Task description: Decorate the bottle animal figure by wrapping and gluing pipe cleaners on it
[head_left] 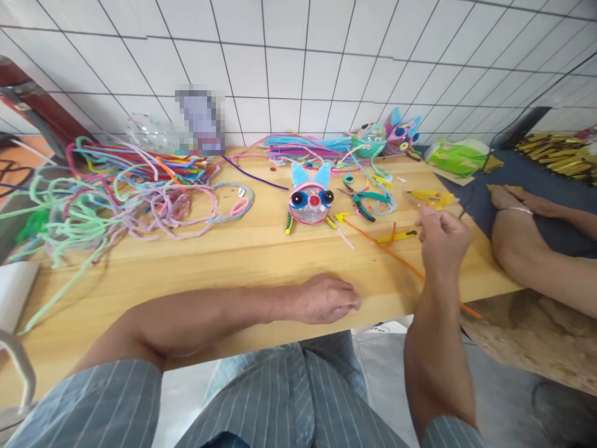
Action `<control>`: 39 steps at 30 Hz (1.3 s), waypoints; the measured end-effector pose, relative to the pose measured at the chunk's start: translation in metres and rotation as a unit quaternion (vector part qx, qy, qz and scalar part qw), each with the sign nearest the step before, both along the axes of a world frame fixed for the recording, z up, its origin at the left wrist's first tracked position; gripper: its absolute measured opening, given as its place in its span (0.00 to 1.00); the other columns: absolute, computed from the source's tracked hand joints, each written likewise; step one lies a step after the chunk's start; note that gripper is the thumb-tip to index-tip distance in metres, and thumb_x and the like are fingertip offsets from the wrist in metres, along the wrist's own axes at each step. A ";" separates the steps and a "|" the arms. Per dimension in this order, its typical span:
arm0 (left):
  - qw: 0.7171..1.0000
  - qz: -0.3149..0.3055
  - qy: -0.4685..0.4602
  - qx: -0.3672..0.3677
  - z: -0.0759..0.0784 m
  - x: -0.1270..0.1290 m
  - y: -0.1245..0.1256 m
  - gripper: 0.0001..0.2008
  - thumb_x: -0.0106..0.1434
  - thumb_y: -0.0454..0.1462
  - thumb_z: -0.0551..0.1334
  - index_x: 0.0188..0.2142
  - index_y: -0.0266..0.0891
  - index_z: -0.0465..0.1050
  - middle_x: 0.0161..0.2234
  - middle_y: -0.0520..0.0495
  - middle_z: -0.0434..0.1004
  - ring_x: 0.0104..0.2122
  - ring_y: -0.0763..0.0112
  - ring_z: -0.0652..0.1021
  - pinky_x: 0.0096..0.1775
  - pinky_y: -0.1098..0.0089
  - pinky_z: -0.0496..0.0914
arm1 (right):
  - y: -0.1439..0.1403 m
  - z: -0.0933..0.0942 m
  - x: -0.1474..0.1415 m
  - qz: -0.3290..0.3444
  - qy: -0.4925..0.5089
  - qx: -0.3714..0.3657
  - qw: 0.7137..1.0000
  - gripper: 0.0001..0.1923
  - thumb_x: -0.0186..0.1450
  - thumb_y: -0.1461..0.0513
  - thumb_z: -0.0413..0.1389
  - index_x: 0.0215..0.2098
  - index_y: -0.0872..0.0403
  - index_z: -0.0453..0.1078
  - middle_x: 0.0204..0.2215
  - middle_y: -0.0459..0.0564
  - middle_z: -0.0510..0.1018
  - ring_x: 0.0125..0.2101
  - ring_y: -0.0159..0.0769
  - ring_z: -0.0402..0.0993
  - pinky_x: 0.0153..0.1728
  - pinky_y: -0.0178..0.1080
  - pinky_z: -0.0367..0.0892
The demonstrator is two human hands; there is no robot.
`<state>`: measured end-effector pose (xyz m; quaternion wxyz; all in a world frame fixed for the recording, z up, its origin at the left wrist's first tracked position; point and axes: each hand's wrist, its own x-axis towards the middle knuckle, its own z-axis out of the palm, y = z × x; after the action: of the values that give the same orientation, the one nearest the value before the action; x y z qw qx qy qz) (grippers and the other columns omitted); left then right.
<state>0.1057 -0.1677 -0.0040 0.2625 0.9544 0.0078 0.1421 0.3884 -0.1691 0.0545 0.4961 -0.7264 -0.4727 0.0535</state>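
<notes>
While the left hand (326, 298) rested curled and empty on the wooden table (233, 255), the right hand (441, 236) pinched an orange pipe cleaner (401, 261) running across the table beneath it, near the pliers (366, 202).

Two animal figures are showing: one on the table (140, 274) at (310, 200), another at the wall (401, 137). One pair of pliers (366, 202) is lying there. The pipe cleaners (125, 186) are probably too many for counting.
</notes>
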 end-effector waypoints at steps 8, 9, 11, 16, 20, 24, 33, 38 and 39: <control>1.000 -0.012 0.005 -0.004 0.002 0.003 0.002 0.08 0.76 0.32 0.59 0.47 0.40 0.77 0.44 0.45 0.88 0.44 0.65 0.85 0.45 0.67 0.76 | -0.050 -0.031 -0.002 0.026 -0.083 -0.131 0.988 0.19 0.62 0.43 0.63 0.35 0.49 0.81 0.32 0.51 0.84 0.31 0.43 0.74 0.40 0.48 0.69; 1.000 -0.013 0.003 -0.005 0.002 0.003 0.003 0.08 0.76 0.32 0.59 0.47 0.40 0.77 0.44 0.45 0.88 0.44 0.65 0.85 0.45 0.66 0.76 | -0.050 -0.038 -0.002 0.028 -0.109 -0.131 0.985 0.19 0.63 0.43 0.61 0.36 0.48 0.81 0.34 0.52 0.84 0.31 0.43 0.74 0.41 0.49 0.70; 1.000 -0.015 0.001 -0.009 0.002 0.003 0.003 0.07 0.76 0.32 0.59 0.48 0.40 0.77 0.44 0.45 0.88 0.44 0.66 0.85 0.44 0.67 0.76 | -0.048 -0.048 -0.003 0.019 -0.149 -0.122 0.981 0.20 0.67 0.43 0.58 0.38 0.49 0.80 0.35 0.54 0.84 0.31 0.44 0.73 0.42 0.50 0.71; 1.000 -0.009 0.002 -0.011 -0.001 0.004 0.003 0.07 0.75 0.32 0.60 0.48 0.39 0.77 0.44 0.45 0.88 0.44 0.65 0.85 0.44 0.66 0.76 | -0.044 -0.058 -0.004 0.020 -0.165 -0.114 0.980 0.20 0.69 0.43 0.58 0.38 0.49 0.80 0.34 0.55 0.84 0.30 0.44 0.73 0.41 0.49 0.74; 1.000 -0.005 0.000 -0.010 -0.001 0.005 0.003 0.07 0.75 0.32 0.61 0.47 0.40 0.78 0.42 0.46 0.87 0.43 0.66 0.85 0.43 0.67 0.75 | -0.043 -0.056 -0.006 0.020 -0.172 -0.105 0.979 0.20 0.69 0.44 0.58 0.38 0.50 0.81 0.36 0.56 0.85 0.31 0.44 0.74 0.42 0.50 0.74; 1.000 -0.001 0.014 -0.005 0.002 0.006 0.002 0.08 0.75 0.32 0.60 0.47 0.40 0.78 0.43 0.46 0.87 0.43 0.66 0.85 0.43 0.67 0.75 | -0.044 -0.056 -0.006 0.009 -0.155 -0.099 0.983 0.20 0.68 0.45 0.58 0.37 0.51 0.81 0.34 0.55 0.84 0.30 0.43 0.74 0.41 0.48 0.73; 0.999 0.003 0.042 0.013 0.005 0.006 0.002 0.08 0.76 0.33 0.60 0.48 0.40 0.79 0.46 0.46 0.88 0.46 0.65 0.86 0.46 0.68 0.76 | -0.044 -0.052 -0.006 -0.029 -0.133 -0.094 0.986 0.22 0.67 0.43 0.57 0.36 0.51 0.80 0.32 0.55 0.84 0.30 0.42 0.72 0.40 0.48 0.71; 0.999 -0.013 0.020 0.020 0.002 0.007 0.003 0.10 0.77 0.32 0.58 0.49 0.39 0.78 0.47 0.44 0.88 0.48 0.63 0.85 0.47 0.65 0.76 | -0.041 -0.056 -0.001 -0.036 -0.139 -0.109 0.984 0.22 0.66 0.42 0.57 0.36 0.50 0.80 0.33 0.55 0.84 0.31 0.44 0.73 0.42 0.49 0.70; 1.000 -0.015 0.014 0.016 0.000 0.008 0.003 0.09 0.76 0.32 0.58 0.50 0.38 0.78 0.47 0.44 0.88 0.48 0.63 0.85 0.47 0.65 0.76 | -0.041 -0.057 0.001 -0.039 -0.141 -0.112 0.983 0.23 0.66 0.42 0.57 0.36 0.51 0.81 0.32 0.55 0.84 0.31 0.44 0.74 0.41 0.49 0.70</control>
<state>0.1133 -0.1648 -0.0036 0.2486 0.9606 -0.0050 0.1245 0.3891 -0.2099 -0.0030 0.3419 -0.7952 -0.5006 -0.0161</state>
